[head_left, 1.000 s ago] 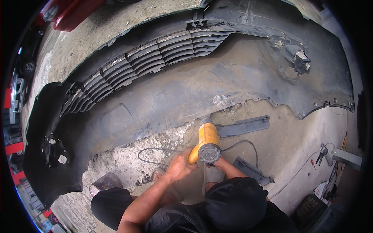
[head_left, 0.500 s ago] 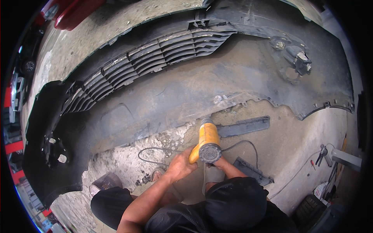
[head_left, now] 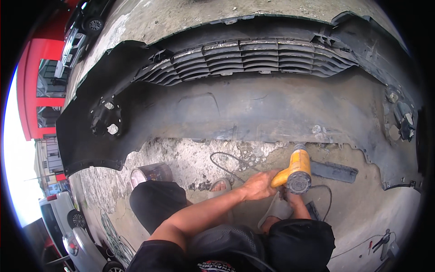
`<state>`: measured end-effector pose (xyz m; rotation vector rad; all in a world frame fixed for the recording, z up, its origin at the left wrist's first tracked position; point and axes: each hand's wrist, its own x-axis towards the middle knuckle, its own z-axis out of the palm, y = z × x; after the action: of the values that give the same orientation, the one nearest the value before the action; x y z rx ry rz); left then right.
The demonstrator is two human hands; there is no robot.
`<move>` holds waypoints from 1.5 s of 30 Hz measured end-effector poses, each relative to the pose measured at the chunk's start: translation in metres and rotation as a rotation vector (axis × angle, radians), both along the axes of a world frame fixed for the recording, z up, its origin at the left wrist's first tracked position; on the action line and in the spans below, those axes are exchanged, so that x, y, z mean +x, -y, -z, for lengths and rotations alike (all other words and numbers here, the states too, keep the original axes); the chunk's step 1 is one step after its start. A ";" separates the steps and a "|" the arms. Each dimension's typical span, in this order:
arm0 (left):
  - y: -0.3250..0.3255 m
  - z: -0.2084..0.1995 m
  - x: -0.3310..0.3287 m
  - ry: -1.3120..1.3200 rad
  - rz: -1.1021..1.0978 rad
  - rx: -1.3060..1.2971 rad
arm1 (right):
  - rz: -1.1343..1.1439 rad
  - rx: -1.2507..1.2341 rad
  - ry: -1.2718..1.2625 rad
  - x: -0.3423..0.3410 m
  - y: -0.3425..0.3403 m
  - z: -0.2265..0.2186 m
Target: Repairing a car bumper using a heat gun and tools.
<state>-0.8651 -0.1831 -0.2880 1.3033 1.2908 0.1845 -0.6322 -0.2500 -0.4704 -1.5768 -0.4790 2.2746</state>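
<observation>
My left hand (head_left: 260, 185) is closed around the handle of a yellow heat gun (head_left: 299, 165), whose round dark back end faces up. The metal nozzle points away from me, at the near edge of a large black car bumper (head_left: 235, 106). That bumper lies with its dusty inner side toward me and its slatted grille (head_left: 253, 56) along the far part. Just below the heat gun's back end is my right hand (head_left: 293, 198). Its fingers are mostly hidden, so whether they hold anything does not show.
A dark plastic strip (head_left: 333, 171) lies right of the heat gun. The black cord (head_left: 222, 156) loops over the concrete. Near my left knee stands a stained bucket (head_left: 154, 173); pliers (head_left: 382, 240) lie far right. Parked cars (head_left: 68, 231) and a coiled hose (head_left: 113, 235) are left.
The view has swung left, so the bumper, heat gun and hands appear farther right. My left hand still grips the heat gun, its nozzle still by the bumper's near edge.
</observation>
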 end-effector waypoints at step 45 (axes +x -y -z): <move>-0.024 -0.002 -0.003 -0.168 0.242 0.145 | -0.280 -0.241 -0.106 0.108 0.086 -0.422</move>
<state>-0.8680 -0.1590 -0.2862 1.6146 1.2648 -0.0019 -0.5247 -0.3359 -0.0488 -1.5703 -0.4345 2.7006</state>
